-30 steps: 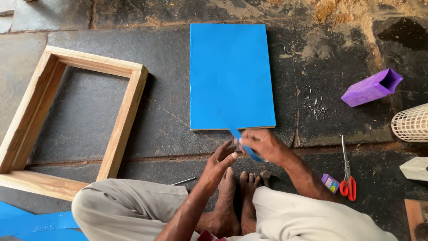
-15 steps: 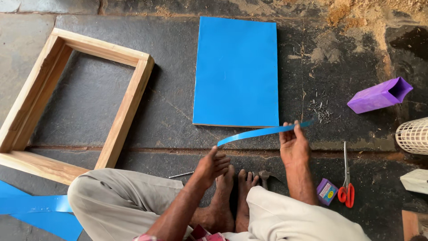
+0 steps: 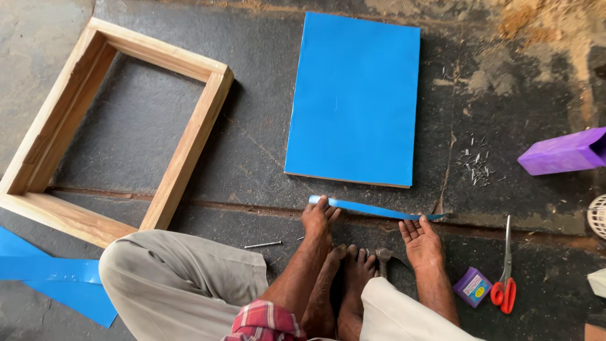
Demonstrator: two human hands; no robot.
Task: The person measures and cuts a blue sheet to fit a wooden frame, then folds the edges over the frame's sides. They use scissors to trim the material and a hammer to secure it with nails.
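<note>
A narrow blue strip (image 3: 372,208) lies stretched along the stone floor just in front of the blue board (image 3: 355,100). My left hand (image 3: 319,218) pinches the strip's left end between thumb and fingers. My right hand (image 3: 421,241) rests palm up with fingers spread, its fingertips touching the strip's right end. My bare feet (image 3: 346,271) sit between the two hands, with a hammer head (image 3: 383,255) beside the toes.
A wooden frame (image 3: 189,142) lies at the left. Blue sheet offcuts (image 3: 50,271) are at the lower left. A loose nail (image 3: 263,244), a scatter of small nails (image 3: 476,163), a purple box (image 3: 562,153), red-handled scissors (image 3: 505,278) and a small purple box (image 3: 472,286) lie around.
Both hands brought the blue strip down from the air to the floor in front of the board. My right hand opened and turned palm up.
</note>
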